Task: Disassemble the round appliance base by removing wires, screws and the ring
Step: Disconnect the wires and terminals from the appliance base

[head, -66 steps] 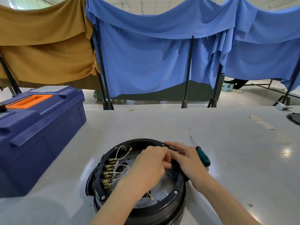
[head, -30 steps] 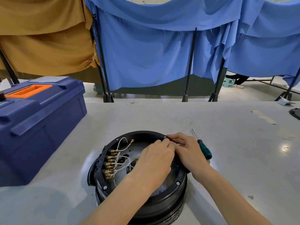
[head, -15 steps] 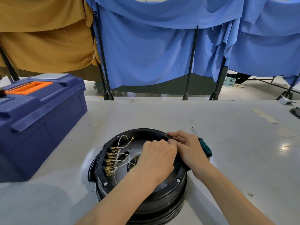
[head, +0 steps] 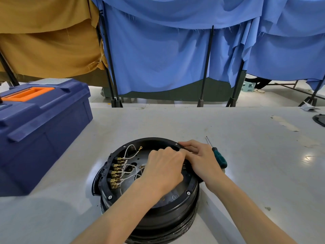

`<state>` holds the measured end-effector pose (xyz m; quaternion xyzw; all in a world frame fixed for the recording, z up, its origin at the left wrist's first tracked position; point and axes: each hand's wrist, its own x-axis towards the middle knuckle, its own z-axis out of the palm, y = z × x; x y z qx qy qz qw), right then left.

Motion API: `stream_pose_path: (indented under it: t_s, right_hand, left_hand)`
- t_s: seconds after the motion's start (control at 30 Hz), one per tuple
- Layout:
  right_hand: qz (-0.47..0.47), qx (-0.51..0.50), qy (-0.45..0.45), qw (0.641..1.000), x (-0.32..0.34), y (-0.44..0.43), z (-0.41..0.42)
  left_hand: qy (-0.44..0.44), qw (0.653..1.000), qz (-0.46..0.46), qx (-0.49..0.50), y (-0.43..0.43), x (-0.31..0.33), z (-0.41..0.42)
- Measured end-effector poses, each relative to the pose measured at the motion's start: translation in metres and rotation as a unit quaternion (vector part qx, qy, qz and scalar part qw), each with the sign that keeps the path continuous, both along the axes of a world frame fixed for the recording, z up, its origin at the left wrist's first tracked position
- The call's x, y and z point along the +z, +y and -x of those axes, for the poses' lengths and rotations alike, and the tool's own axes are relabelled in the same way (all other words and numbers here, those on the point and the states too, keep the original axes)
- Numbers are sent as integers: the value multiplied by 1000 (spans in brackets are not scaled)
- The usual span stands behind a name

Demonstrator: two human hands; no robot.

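Observation:
The round black appliance base (head: 154,213) stands upside down on the grey table (head: 246,155). Its black ring (head: 189,191) is held on by small screws (head: 188,192). White wires (head: 130,156) run from a row of brass terminals (head: 116,171) at the inner left. My left hand (head: 165,170) reaches across the inside with curled fingers, pinching something at the inner right rim; its fingertips and what they hold are hidden. My right hand (head: 202,161) lies over the right rim, its fingers bent over the ring's edge and touching the left hand.
A green-handled screwdriver (head: 219,157) lies on the table just right of my right hand. A large blue toolbox (head: 40,127) with an orange handle stands at the left. Blue and ochre cloth screens on black stands hang behind the table. A dark object (head: 320,119) sits at the far right edge.
My left hand has shifted a little toward the right rim and closed up against my right hand. The base, wires and screwdriver have stayed put.

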<state>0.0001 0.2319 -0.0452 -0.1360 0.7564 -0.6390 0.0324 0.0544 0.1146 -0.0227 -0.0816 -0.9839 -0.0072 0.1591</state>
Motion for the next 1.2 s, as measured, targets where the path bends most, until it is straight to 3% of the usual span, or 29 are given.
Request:
stream_pose_path:
  t_s: [1.2]
  right_hand:
    - [-3,-7,3,1000,-3,-2,-1]
  left_hand:
    - [-51,998,-8,19,0,10,-10]
